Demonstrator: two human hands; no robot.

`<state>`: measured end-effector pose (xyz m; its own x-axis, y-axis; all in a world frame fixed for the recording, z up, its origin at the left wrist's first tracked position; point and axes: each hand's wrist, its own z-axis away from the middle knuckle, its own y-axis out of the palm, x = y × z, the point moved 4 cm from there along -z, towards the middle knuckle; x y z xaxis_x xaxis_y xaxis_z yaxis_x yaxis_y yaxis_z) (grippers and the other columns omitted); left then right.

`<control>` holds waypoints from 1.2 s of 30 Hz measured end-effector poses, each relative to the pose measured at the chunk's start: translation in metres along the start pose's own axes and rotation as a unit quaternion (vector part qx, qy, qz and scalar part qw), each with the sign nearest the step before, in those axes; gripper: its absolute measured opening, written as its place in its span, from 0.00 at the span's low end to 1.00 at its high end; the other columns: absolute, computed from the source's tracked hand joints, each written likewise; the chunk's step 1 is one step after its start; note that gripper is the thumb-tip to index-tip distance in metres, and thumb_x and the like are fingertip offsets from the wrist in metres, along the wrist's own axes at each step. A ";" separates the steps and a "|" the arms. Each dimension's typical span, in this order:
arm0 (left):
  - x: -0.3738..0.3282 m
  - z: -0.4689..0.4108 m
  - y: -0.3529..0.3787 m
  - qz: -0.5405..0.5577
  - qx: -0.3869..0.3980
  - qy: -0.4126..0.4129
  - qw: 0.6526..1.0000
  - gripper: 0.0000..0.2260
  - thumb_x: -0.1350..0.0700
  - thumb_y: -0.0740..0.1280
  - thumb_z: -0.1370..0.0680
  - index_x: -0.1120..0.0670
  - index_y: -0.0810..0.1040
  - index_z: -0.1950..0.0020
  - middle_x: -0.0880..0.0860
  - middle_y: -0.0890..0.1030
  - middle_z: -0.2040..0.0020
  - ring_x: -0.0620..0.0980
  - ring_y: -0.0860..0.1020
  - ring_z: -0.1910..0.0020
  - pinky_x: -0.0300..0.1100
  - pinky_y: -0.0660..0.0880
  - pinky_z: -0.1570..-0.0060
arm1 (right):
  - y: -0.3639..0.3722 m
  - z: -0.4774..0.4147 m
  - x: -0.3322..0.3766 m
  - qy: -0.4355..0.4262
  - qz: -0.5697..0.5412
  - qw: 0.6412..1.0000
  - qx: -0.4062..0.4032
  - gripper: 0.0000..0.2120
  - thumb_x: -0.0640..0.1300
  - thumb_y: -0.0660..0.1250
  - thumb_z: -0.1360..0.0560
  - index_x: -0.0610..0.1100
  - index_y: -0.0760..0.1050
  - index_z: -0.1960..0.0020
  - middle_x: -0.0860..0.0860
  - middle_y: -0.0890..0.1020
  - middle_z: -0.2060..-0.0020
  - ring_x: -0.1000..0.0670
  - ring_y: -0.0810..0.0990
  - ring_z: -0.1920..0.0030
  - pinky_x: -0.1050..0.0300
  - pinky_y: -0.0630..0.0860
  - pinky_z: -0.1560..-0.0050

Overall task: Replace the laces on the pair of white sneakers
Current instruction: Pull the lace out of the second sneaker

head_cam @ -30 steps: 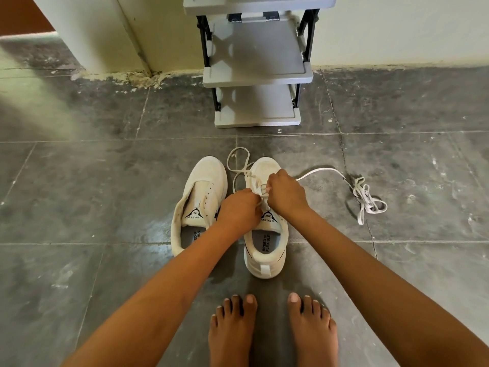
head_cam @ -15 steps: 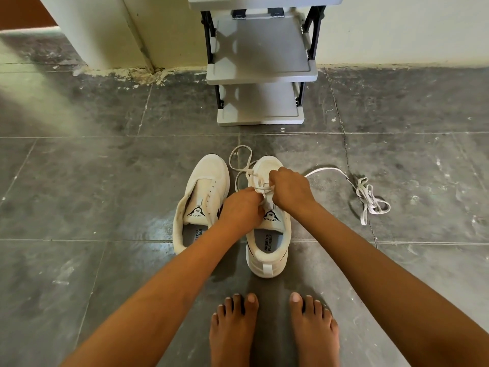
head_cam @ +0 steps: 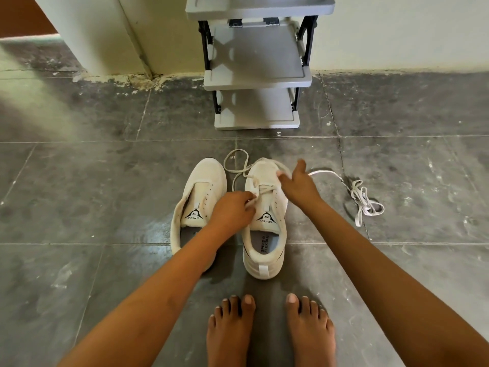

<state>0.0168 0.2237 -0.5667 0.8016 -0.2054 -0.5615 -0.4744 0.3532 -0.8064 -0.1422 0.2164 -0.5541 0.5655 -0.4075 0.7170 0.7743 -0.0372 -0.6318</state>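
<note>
The left hand is pinching a strand of the worn lace between curled fingertips, over the eyelet rows of the right-side sneaker. The right hand is hovering over the toe of the same sneaker with its fingers spread and its thumb raised; it is blurred, and no grip on anything is showing.

The worn lace is crossing only the eyelets nearest the toe. Its free length is looping on the floor just beyond the toe, between the two sneakers.

The left-side sneaker is lying just beside the first, toe pointing away from the person, with no lace in its eyelets and its tongue exposed. Both sneakers are resting on the grey floor tiles.

A second, loose lace is lying bunched on the floor to the right of the sneakers. One end of it is trailing towards the right hand; whether it is touching the hand cannot be told.

Two bare feet are standing on the floor near the sneakers' heels. A grey shelf rack is standing against the wall beyond the sneakers.
</note>
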 end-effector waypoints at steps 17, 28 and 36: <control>-0.013 -0.028 0.004 -0.194 0.072 -0.017 0.978 0.20 0.53 0.64 0.25 0.46 0.70 0.32 0.56 0.68 0.35 0.55 0.75 0.43 0.46 0.73 0.48 | 0.049 0.047 -0.049 -0.127 0.138 0.970 0.158 0.43 0.57 0.61 0.23 0.39 0.37 0.24 0.44 0.41 0.24 0.48 0.42 0.24 0.57 0.45 0.27; -0.036 -0.045 -0.006 0.180 0.103 -0.113 0.972 0.08 0.65 0.66 0.27 0.58 0.81 0.51 0.52 0.79 0.54 0.48 0.75 0.54 0.38 0.73 0.56 | 0.058 0.046 -0.056 -0.141 0.168 0.967 0.127 0.39 0.56 0.56 0.21 0.39 0.36 0.24 0.44 0.40 0.24 0.48 0.40 0.24 0.58 0.42 0.27; -0.028 -0.041 -0.006 -0.197 0.031 0.024 0.980 0.09 0.56 0.64 0.23 0.55 0.80 0.46 0.56 0.77 0.46 0.54 0.76 0.48 0.43 0.73 0.51 | 0.058 0.049 -0.057 -0.157 0.145 0.971 0.103 0.39 0.58 0.56 0.21 0.42 0.38 0.24 0.47 0.42 0.23 0.50 0.43 0.24 0.59 0.43 0.27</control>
<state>-0.0176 0.1899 -0.5540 0.8991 -0.3796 -0.2180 -0.1074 0.2914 -0.9505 -0.1158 0.2826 -0.6172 0.8021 -0.0747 0.5925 0.5916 0.2348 -0.7712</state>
